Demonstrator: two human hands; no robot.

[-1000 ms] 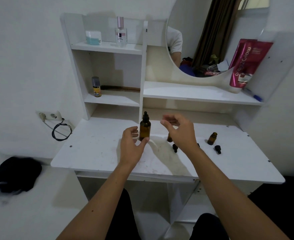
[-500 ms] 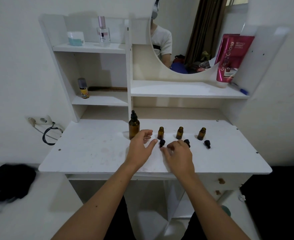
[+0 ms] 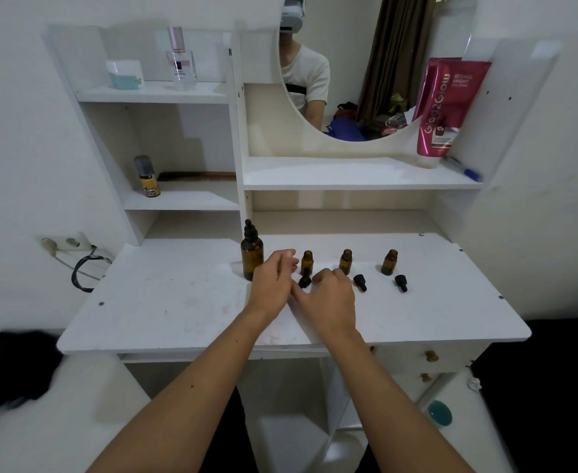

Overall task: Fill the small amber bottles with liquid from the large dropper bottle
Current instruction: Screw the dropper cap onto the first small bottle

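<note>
The large amber dropper bottle (image 3: 251, 250) stands capped on the white desk (image 3: 178, 302). To its right, three small amber bottles (image 3: 307, 262) (image 3: 345, 261) (image 3: 389, 262) stand uncapped in a row. A black dropper cap lies in front of each of them (image 3: 304, 281) (image 3: 360, 282) (image 3: 400, 282). My left hand (image 3: 274, 283) hovers just right of the large bottle, fingers loosely curled and holding nothing. My right hand (image 3: 328, 298) rests low over the desk. Its fingertips lie beside the leftmost cap, in front of the first small bottle.
Shelves behind hold a perfume bottle (image 3: 180, 56), a jar (image 3: 125, 74), a small yellow can (image 3: 148, 177) and a comb. A pink tube (image 3: 444, 107) leans by the round mirror (image 3: 366, 80). A wall socket with a cable (image 3: 69, 245) is on the left, and drawers are below on the right.
Both hands came down from above the desk and closer together. The right hand dropped to the desk by the leftmost cap. The camera tilted, bringing all three small bottles into view.
</note>
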